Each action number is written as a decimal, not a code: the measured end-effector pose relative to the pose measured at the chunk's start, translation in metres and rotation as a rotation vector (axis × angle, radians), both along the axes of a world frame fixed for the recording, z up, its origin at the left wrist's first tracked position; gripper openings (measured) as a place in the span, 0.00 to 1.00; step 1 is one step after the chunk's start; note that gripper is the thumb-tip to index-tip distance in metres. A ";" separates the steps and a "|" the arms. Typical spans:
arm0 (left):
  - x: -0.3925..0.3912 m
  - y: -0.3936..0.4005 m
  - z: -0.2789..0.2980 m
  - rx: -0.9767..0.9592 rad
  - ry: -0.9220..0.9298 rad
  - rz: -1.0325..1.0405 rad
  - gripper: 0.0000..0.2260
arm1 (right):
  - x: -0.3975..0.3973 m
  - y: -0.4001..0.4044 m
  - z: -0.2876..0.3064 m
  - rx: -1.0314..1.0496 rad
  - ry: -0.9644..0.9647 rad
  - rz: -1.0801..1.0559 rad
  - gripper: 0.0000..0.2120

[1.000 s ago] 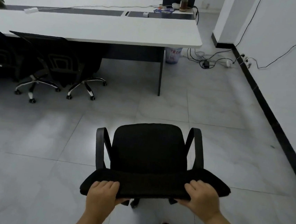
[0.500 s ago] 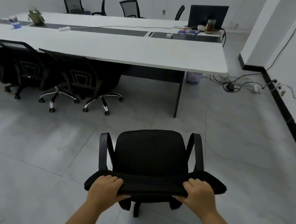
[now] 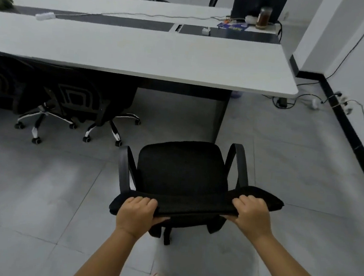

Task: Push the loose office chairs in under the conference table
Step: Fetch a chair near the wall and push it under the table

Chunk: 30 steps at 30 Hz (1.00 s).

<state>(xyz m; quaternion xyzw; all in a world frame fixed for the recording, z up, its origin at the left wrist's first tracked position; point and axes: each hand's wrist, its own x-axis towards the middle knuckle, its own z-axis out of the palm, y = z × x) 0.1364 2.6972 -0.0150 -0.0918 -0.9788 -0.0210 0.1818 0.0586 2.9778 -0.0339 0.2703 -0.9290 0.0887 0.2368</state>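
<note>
The left hand [image 3: 135, 214] and right hand [image 3: 251, 215] are each wrapping their fingers [image 3: 141, 201] closed over the padded top edge of the black office chair [image 3: 182, 173], which is standing on bare grey floor tiles [image 3: 38, 190], facing an open gap under the smooth white bench [image 3: 162, 56], beside tucked mesh-backed chairs [image 3: 84, 101].

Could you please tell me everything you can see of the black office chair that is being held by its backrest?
The black office chair stands upright on the grey tiled floor, facing the conference table but still out in front of it, near the table's dark end panel. It has a padded, fabric-looking seat, two curved black armrests and a backrest seen from above. The left hand and right hand each hold a grip on the backrest's top edge. Its base is mostly hidden beneath the seat.
</note>
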 end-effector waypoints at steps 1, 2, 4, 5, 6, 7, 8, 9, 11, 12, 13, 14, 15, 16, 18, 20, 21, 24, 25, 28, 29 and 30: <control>-0.017 -0.009 0.001 0.011 0.001 -0.008 0.32 | -0.014 -0.009 0.001 0.016 -0.006 -0.019 0.34; -0.033 -0.018 0.001 0.014 0.004 -0.013 0.32 | -0.027 -0.018 0.002 0.037 -0.009 -0.042 0.33; -0.065 -0.037 0.002 0.017 -0.002 -0.031 0.33 | -0.052 -0.036 0.005 0.084 -0.020 -0.076 0.29; -0.081 -0.045 0.002 0.021 -0.016 -0.036 0.33 | -0.065 -0.045 0.006 0.096 -0.036 -0.086 0.26; -0.095 -0.053 0.002 0.025 -0.030 -0.034 0.33 | -0.078 -0.053 0.007 0.106 -0.048 -0.094 0.25; -0.109 -0.059 0.002 0.027 -0.040 -0.030 0.33 | -0.091 -0.060 0.007 0.119 -0.054 -0.101 0.24; -0.122 -0.065 0.002 0.029 -0.049 -0.031 0.33 | -0.103 -0.065 0.007 0.133 -0.053 -0.106 0.24; -0.135 -0.071 0.002 0.031 -0.049 -0.035 0.33 | -0.116 -0.070 0.007 0.146 -0.042 -0.107 0.24; -0.161 -0.084 0.001 0.032 -0.040 -0.054 0.33 | -0.139 -0.079 0.005 0.143 -0.009 -0.096 0.26; -0.173 -0.091 0.000 0.027 -0.038 -0.065 0.33 | -0.150 -0.084 0.004 0.124 0.009 -0.087 0.28; -0.185 -0.098 -0.002 0.023 -0.039 -0.074 0.33 | -0.160 -0.089 0.002 0.101 0.020 -0.078 0.31; -0.196 -0.106 -0.003 0.019 -0.041 -0.080 0.33 | -0.170 -0.095 0.000 0.080 0.028 -0.071 0.32; -0.207 -0.113 -0.005 0.020 -0.046 -0.085 0.32 | -0.180 -0.101 -0.001 0.062 0.034 -0.071 0.33; -0.219 -0.119 -0.006 0.018 -0.054 -0.087 0.32 | -0.190 -0.107 -0.004 0.047 0.040 -0.075 0.33; -0.243 -0.130 -0.006 -0.001 -0.064 -0.084 0.31 | -0.210 -0.118 -0.008 0.031 0.045 -0.084 0.30; -0.267 -0.138 -0.003 -0.027 -0.096 -0.080 0.25 | -0.230 -0.126 -0.006 0.055 0.029 -0.094 0.24; -0.278 -0.141 0.000 -0.031 -0.120 -0.084 0.22 | -0.239 -0.131 -0.005 0.077 0.015 -0.098 0.21; -0.307 -0.157 -0.002 -0.051 -0.148 -0.095 0.22 | -0.262 -0.146 -0.004 0.120 -0.032 -0.119 0.22; -0.316 -0.163 -0.004 -0.053 -0.141 -0.095 0.25 | -0.269 -0.151 -0.004 0.116 -0.039 -0.133 0.23; -0.342 -0.180 -0.005 -0.093 -0.141 -0.110 0.23 | -0.288 -0.165 -0.009 0.092 -0.038 -0.159 0.24; -0.349 -0.185 -0.005 -0.113 -0.133 -0.122 0.19 | -0.292 -0.170 -0.011 0.096 -0.033 -0.168 0.23; -0.357 -0.189 -0.004 -0.133 -0.134 -0.133 0.18 | -0.295 -0.174 -0.012 0.099 -0.018 -0.180 0.22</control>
